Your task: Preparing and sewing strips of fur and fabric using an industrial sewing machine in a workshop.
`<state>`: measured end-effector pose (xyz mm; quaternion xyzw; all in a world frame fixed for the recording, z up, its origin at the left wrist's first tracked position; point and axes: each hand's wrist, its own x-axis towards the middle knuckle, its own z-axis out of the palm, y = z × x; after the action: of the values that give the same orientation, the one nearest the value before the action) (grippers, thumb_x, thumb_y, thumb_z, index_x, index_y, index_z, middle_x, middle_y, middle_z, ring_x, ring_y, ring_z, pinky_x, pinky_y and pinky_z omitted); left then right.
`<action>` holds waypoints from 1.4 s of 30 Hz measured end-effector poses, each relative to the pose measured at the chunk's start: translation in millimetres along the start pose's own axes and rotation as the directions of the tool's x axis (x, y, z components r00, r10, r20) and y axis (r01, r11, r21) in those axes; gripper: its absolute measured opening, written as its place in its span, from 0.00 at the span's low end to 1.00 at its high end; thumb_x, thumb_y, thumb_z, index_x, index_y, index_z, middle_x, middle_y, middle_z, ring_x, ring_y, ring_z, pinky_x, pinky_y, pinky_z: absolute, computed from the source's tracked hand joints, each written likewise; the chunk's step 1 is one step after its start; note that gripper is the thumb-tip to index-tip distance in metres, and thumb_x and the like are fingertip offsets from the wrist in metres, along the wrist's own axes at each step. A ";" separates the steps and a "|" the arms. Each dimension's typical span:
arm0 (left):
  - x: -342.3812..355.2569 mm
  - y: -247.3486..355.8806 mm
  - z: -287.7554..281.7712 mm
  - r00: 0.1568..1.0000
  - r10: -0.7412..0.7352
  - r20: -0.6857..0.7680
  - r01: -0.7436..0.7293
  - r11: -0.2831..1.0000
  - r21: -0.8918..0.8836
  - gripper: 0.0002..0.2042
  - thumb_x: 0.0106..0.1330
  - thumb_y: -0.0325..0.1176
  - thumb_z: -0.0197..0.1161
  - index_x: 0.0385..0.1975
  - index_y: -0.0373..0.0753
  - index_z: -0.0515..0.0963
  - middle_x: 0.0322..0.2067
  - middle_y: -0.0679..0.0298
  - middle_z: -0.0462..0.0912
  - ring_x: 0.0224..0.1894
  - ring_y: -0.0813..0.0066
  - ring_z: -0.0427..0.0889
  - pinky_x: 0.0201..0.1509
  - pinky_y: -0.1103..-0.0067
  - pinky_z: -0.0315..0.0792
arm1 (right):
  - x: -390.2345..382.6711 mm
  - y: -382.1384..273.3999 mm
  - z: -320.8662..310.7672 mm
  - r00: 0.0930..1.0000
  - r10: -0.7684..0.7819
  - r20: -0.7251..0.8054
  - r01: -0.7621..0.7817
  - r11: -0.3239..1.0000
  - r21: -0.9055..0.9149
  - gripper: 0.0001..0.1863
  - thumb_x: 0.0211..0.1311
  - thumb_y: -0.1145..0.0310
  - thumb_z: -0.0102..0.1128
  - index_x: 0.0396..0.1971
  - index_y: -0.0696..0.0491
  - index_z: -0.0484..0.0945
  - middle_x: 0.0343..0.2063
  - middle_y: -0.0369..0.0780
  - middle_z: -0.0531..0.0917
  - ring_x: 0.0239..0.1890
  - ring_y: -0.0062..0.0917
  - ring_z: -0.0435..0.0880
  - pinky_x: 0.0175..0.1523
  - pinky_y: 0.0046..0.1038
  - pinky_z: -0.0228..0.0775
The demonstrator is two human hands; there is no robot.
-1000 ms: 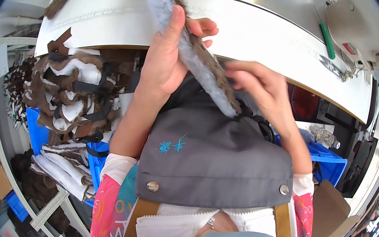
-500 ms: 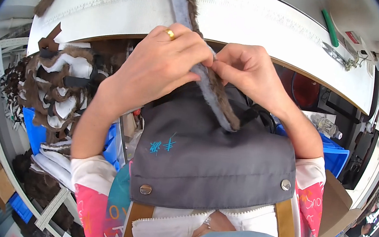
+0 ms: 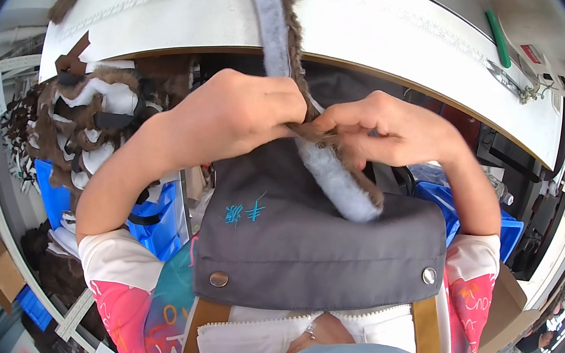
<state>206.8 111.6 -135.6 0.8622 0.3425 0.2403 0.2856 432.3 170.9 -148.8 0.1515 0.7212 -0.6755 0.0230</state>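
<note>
A long, narrow fur strip [image 3: 342, 180], grey plush on one face and brown along the other edge, runs from the far table down over my dark apron [image 3: 322, 252]. My left hand [image 3: 234, 114] is closed on it, its fingertips pinching the brown edge from the left. On the other side my right hand [image 3: 394, 130] pinches the same strip, thumb and forefinger close to my left fingertips. Between both hands the brown fur looks bunched or folded. Below them the strip's loose end lies on the apron.
A white table [image 3: 398, 42] with ruler markings spans the far side. A green-handled tool [image 3: 498, 39] lies at its back right, near metal tweezers or snips [image 3: 506, 80]. Brown and white fur pieces [image 3: 95, 118] are heaped at left. Blue bins [image 3: 157, 221] stand below.
Both hands have come lower and nearer to me, elbows spreading outward. The strip has slid down with them, its loose end turned to show more grey plush.
</note>
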 end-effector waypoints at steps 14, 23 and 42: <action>7.1 2.2 -8.4 0.967 -0.156 0.204 0.232 0.869 -0.437 0.10 0.45 0.21 0.62 0.30 0.34 0.75 0.22 0.63 0.74 0.26 0.72 0.74 0.29 0.78 0.66 | 1.3 -3.9 -4.2 0.968 -0.171 -0.184 0.177 0.984 0.015 0.15 0.60 0.63 0.59 0.21 0.59 0.73 0.14 0.33 0.67 0.21 0.14 0.63 0.26 0.22 0.56; 11.8 -12.1 -3.3 0.983 0.166 -0.082 -0.160 0.985 0.066 0.11 0.42 0.21 0.66 0.28 0.37 0.76 0.23 0.64 0.72 0.25 0.69 0.74 0.27 0.76 0.68 | -11.2 3.6 -4.7 0.919 -0.311 -0.242 0.230 0.922 -0.311 0.09 0.56 0.68 0.61 0.29 0.58 0.73 0.23 0.41 0.74 0.24 0.32 0.75 0.29 0.29 0.65; 19.7 -15.0 20.5 0.952 0.274 -0.137 -0.238 0.942 0.236 0.08 0.47 0.23 0.60 0.26 0.38 0.70 0.24 0.66 0.69 0.20 0.73 0.71 0.19 0.79 0.66 | 3.6 49.4 7.2 0.443 -0.857 -0.261 0.116 0.344 -0.932 0.09 0.36 0.77 0.62 0.22 0.56 0.74 0.25 0.42 0.78 0.29 0.32 0.81 0.34 0.28 0.76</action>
<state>225.3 128.3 -155.9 0.9022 0.2741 0.3083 0.1263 440.0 166.5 -198.0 0.1237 0.8868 -0.0972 -0.4345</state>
